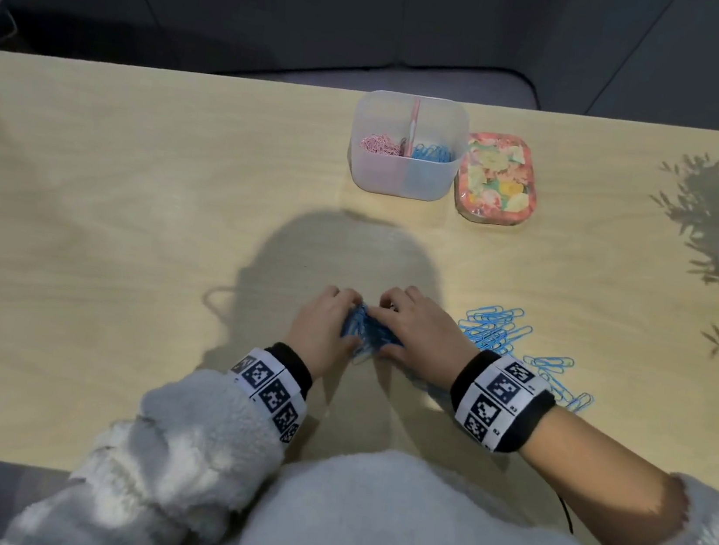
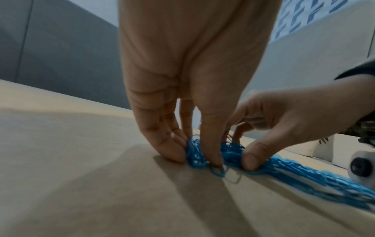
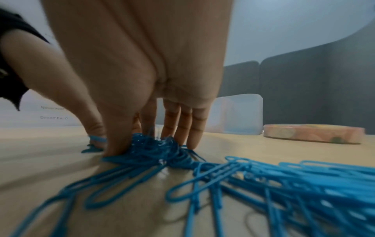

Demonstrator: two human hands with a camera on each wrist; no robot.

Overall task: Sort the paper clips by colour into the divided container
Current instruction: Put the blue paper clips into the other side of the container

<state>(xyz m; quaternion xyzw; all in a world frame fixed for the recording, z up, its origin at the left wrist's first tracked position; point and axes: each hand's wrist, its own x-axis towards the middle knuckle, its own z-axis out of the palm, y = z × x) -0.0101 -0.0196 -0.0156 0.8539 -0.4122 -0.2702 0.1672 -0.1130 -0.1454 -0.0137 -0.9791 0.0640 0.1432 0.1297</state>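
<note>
From the hands [image 1: 367, 323] toward the container [image 1: 403, 173] at 12 o'clock the table [image 1: 130, 196] is bare, only loose blue clips [image 1: 496, 329] lie at 3 o'clock.

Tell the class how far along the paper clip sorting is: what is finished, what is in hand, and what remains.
Done: pink clips lie in the left compartment of the divided container, and blue clips in the right. In hand: the left hand and right hand gather a bunch of blue clips on the table. Left: loose blue clips lie scattered to the right; no pink ones show outside the container.
</note>
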